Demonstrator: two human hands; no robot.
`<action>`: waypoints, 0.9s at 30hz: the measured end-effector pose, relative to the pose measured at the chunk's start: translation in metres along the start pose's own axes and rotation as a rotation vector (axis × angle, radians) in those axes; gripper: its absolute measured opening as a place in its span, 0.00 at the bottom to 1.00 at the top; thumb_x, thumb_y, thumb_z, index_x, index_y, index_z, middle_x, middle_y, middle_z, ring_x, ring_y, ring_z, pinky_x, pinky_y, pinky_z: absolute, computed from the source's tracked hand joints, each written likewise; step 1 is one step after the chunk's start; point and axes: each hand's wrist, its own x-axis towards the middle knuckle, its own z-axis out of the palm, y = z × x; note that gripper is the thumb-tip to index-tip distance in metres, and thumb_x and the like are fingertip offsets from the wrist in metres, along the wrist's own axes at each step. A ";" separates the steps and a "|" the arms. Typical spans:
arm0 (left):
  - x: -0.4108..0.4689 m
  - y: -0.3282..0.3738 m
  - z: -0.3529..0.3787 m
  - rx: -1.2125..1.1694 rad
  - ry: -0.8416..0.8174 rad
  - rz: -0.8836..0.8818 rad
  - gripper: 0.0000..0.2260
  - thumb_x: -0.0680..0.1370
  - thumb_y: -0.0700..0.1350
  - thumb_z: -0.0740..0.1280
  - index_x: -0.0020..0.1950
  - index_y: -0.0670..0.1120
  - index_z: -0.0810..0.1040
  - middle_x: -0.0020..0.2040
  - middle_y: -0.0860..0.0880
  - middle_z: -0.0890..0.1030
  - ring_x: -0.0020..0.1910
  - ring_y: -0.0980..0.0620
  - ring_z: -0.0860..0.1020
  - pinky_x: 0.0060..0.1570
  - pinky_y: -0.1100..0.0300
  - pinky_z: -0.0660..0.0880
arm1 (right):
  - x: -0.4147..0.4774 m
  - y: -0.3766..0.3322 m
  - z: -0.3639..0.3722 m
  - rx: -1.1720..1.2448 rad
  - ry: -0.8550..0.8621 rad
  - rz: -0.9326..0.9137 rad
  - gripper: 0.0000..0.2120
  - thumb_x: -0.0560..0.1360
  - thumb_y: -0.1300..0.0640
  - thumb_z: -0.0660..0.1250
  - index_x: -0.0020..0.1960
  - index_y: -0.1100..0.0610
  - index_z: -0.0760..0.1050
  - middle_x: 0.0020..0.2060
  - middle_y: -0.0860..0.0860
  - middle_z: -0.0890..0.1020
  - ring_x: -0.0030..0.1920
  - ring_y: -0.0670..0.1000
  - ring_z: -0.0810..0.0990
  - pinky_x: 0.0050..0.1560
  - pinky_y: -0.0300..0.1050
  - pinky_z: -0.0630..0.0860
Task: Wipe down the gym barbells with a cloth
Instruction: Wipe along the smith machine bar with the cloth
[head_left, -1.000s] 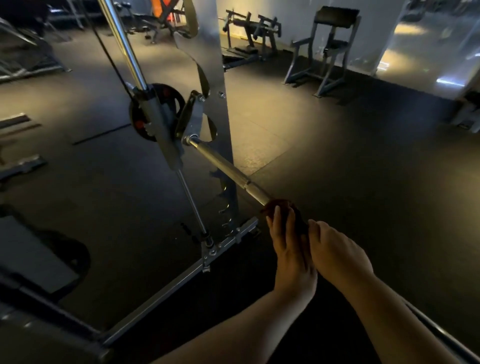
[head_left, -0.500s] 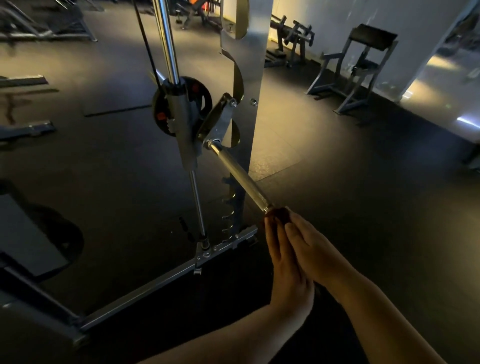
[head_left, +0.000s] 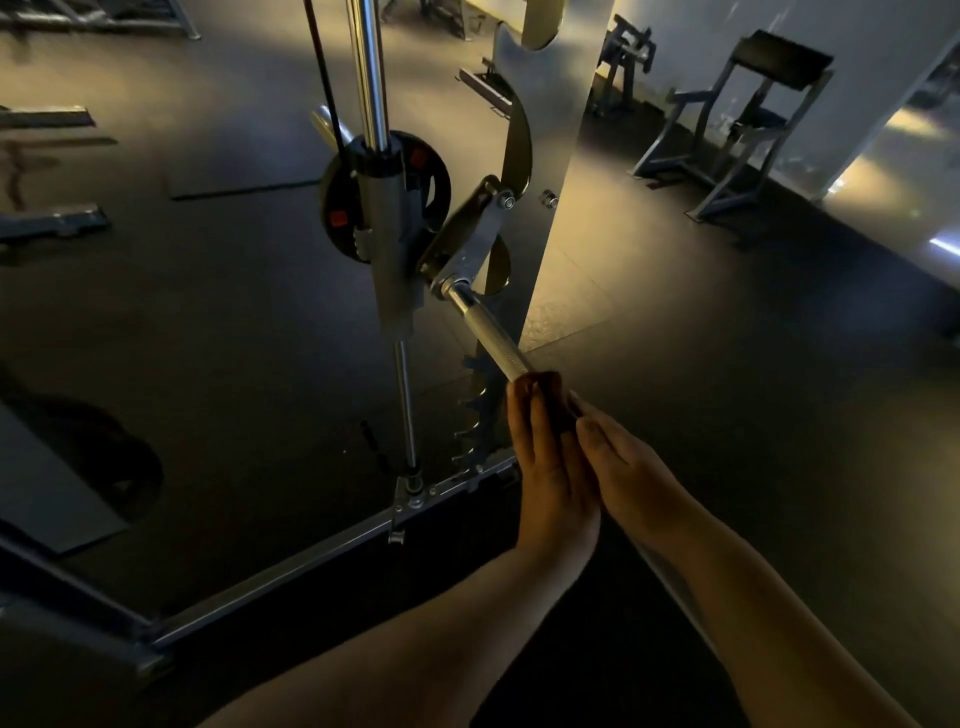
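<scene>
Left hand (head_left: 553, 467) and right hand (head_left: 631, 470), fingers straight, press cloth (head_left: 545, 397) around barbell (head_left: 493, 343).

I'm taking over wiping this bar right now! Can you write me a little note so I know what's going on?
Left hand: straight fingers press the cloth onto the barbell from the left.
Right hand: straight fingers press it from the right.
Cloth: on the bar at the near end of its knurled part, short of the hook.
Done: cannot tell in this dim light.
Left: probably slide the cloth up the knurled part to the hook, then wipe the bar behind the hands.
</scene>
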 end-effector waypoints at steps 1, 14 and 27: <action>0.013 0.002 -0.004 -0.022 0.014 -0.023 0.28 0.85 0.54 0.53 0.83 0.60 0.46 0.80 0.67 0.40 0.77 0.70 0.48 0.72 0.69 0.57 | -0.002 0.000 0.000 -0.016 0.016 0.005 0.22 0.87 0.46 0.50 0.81 0.42 0.58 0.78 0.46 0.66 0.74 0.44 0.65 0.73 0.45 0.62; 0.045 0.006 -0.014 -0.096 0.057 -0.090 0.28 0.87 0.43 0.53 0.83 0.62 0.48 0.79 0.68 0.42 0.69 0.79 0.52 0.63 0.78 0.56 | 0.001 0.002 0.002 -0.156 -0.005 -0.038 0.24 0.86 0.45 0.51 0.81 0.41 0.55 0.80 0.43 0.62 0.76 0.42 0.62 0.76 0.47 0.62; 0.097 -0.001 -0.034 -0.076 0.129 0.024 0.23 0.84 0.50 0.56 0.72 0.77 0.60 0.76 0.68 0.53 0.75 0.50 0.64 0.73 0.41 0.68 | -0.002 0.002 0.007 -0.252 0.038 -0.029 0.24 0.86 0.46 0.51 0.81 0.45 0.56 0.47 0.40 0.71 0.61 0.53 0.78 0.58 0.41 0.77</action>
